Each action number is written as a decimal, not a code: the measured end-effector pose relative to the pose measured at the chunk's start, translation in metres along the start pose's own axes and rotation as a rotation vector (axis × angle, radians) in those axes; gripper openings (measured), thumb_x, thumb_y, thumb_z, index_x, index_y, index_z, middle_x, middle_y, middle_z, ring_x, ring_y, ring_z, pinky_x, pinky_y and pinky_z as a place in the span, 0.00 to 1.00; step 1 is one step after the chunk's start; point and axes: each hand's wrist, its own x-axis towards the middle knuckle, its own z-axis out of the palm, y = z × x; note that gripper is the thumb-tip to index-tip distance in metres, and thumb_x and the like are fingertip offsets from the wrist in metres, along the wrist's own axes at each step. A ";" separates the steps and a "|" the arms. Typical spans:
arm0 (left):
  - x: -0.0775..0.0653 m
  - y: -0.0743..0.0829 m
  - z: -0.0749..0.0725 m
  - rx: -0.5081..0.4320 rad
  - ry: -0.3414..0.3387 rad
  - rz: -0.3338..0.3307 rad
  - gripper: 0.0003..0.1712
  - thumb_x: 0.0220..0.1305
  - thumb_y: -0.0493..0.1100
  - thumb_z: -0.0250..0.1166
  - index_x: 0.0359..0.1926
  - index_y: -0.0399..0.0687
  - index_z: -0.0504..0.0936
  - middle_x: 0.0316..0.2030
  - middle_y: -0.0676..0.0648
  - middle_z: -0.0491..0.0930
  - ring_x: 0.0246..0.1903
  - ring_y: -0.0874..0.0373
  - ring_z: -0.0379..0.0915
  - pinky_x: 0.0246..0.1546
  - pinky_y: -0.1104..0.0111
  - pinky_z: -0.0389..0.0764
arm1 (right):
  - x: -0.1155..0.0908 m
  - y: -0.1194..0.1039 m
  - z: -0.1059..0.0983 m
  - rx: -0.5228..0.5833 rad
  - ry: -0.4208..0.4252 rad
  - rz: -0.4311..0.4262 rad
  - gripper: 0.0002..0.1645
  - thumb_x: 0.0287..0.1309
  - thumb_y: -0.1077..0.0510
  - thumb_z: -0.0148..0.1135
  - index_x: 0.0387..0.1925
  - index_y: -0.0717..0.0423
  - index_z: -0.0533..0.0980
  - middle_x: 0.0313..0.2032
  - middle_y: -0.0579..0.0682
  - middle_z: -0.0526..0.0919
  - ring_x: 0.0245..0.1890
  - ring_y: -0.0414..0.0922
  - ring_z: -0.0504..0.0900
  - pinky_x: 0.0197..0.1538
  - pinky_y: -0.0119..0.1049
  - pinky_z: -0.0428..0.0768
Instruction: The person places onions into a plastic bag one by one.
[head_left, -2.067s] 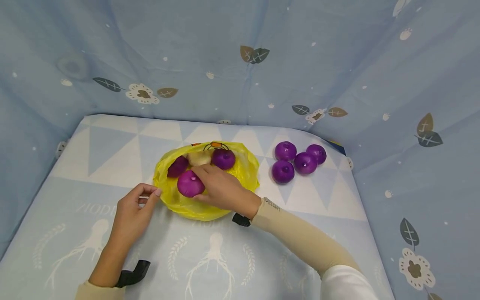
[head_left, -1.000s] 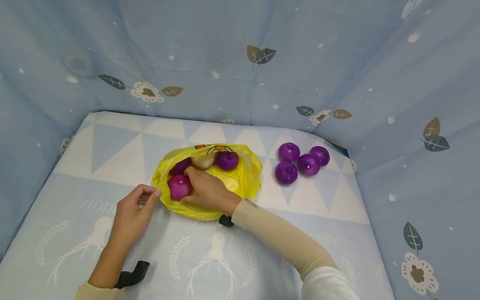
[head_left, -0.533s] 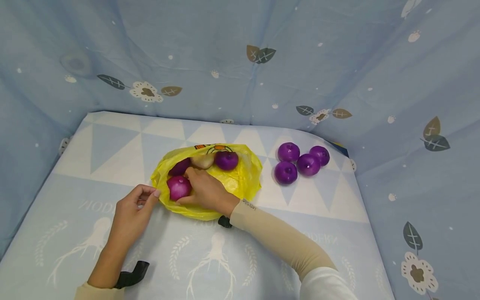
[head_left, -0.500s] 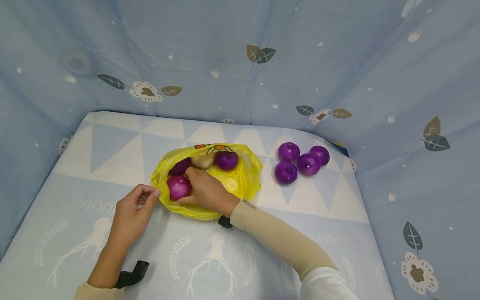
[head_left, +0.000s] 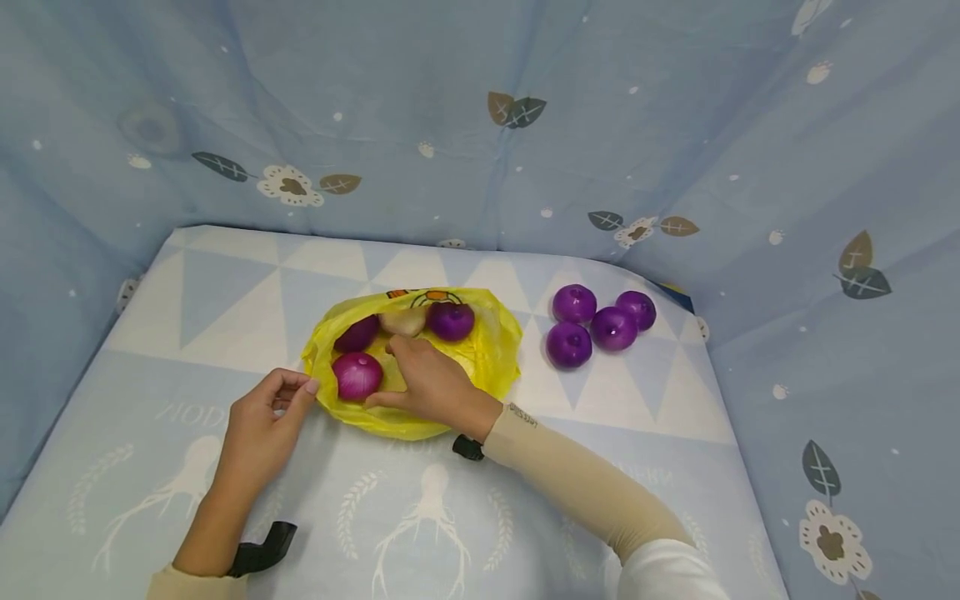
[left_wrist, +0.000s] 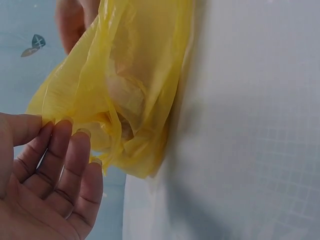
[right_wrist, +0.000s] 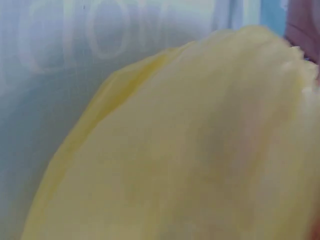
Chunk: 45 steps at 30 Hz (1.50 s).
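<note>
A magenta onion (head_left: 357,377) is lying inside the yellow bag (head_left: 498,333), whose rim the left hand (head_left: 264,427) is pinching. The right hand (head_left: 433,381) is hovering just beside the onion, thumb and fingers spread. Four purple onions (head_left: 613,329) are resting right of the bag.

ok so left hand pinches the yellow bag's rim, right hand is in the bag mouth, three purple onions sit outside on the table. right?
Count's off: four purple onions sit outside on the table, per the head view. Left hand, right hand and yellow bag are as you said.
</note>
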 end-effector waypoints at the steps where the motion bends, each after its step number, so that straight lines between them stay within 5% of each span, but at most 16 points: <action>1: 0.000 0.000 0.000 0.002 0.001 0.002 0.13 0.76 0.49 0.66 0.46 0.43 0.83 0.37 0.45 0.85 0.36 0.62 0.75 0.34 0.79 0.73 | -0.004 0.001 -0.002 -0.002 0.010 -0.003 0.44 0.61 0.30 0.70 0.63 0.58 0.72 0.52 0.50 0.81 0.47 0.44 0.79 0.45 0.33 0.81; 6: 0.000 0.000 0.001 0.008 0.007 0.010 0.13 0.76 0.49 0.66 0.45 0.43 0.83 0.37 0.45 0.85 0.36 0.61 0.75 0.34 0.79 0.73 | -0.030 0.006 -0.016 -0.002 0.061 -0.028 0.38 0.68 0.35 0.66 0.64 0.58 0.72 0.58 0.52 0.80 0.58 0.46 0.77 0.58 0.37 0.79; 11: 0.000 0.000 0.002 0.008 0.007 0.012 0.13 0.76 0.49 0.66 0.45 0.43 0.83 0.37 0.45 0.85 0.37 0.60 0.76 0.34 0.79 0.73 | -0.057 0.014 -0.030 0.001 0.114 -0.026 0.42 0.70 0.36 0.65 0.71 0.58 0.68 0.69 0.53 0.74 0.73 0.49 0.68 0.72 0.41 0.68; 17: -0.001 -0.002 0.001 0.027 0.009 0.013 0.13 0.76 0.49 0.65 0.45 0.43 0.83 0.37 0.45 0.85 0.36 0.62 0.75 0.34 0.79 0.73 | -0.093 0.037 -0.040 0.004 0.284 0.001 0.46 0.67 0.40 0.70 0.75 0.60 0.65 0.72 0.56 0.70 0.75 0.53 0.65 0.75 0.46 0.63; 22: -0.003 -0.003 -0.002 0.035 0.015 0.012 0.13 0.76 0.49 0.65 0.45 0.43 0.83 0.38 0.45 0.85 0.37 0.63 0.75 0.34 0.79 0.73 | -0.118 0.059 -0.048 0.009 0.403 0.079 0.51 0.62 0.44 0.76 0.76 0.62 0.63 0.74 0.59 0.67 0.75 0.56 0.63 0.75 0.53 0.62; 30: -0.003 -0.004 0.000 0.031 0.021 0.021 0.12 0.76 0.48 0.65 0.45 0.43 0.83 0.36 0.46 0.85 0.35 0.64 0.74 0.33 0.79 0.73 | -0.148 0.097 -0.056 0.024 0.470 0.287 0.60 0.57 0.46 0.81 0.79 0.61 0.56 0.77 0.62 0.61 0.76 0.59 0.59 0.76 0.56 0.58; 36: -0.001 -0.002 0.001 0.038 0.017 0.007 0.12 0.76 0.49 0.65 0.45 0.43 0.83 0.37 0.45 0.85 0.36 0.63 0.74 0.32 0.79 0.73 | -0.153 0.120 -0.059 0.018 0.465 0.367 0.59 0.58 0.48 0.80 0.79 0.62 0.55 0.77 0.63 0.60 0.76 0.61 0.59 0.75 0.59 0.59; 45: -0.001 -0.002 0.003 0.029 0.013 0.018 0.12 0.76 0.48 0.65 0.45 0.43 0.83 0.37 0.45 0.85 0.36 0.63 0.75 0.32 0.80 0.74 | -0.144 0.157 -0.061 -0.022 0.315 0.478 0.57 0.60 0.52 0.78 0.80 0.62 0.55 0.77 0.64 0.59 0.76 0.62 0.59 0.75 0.59 0.60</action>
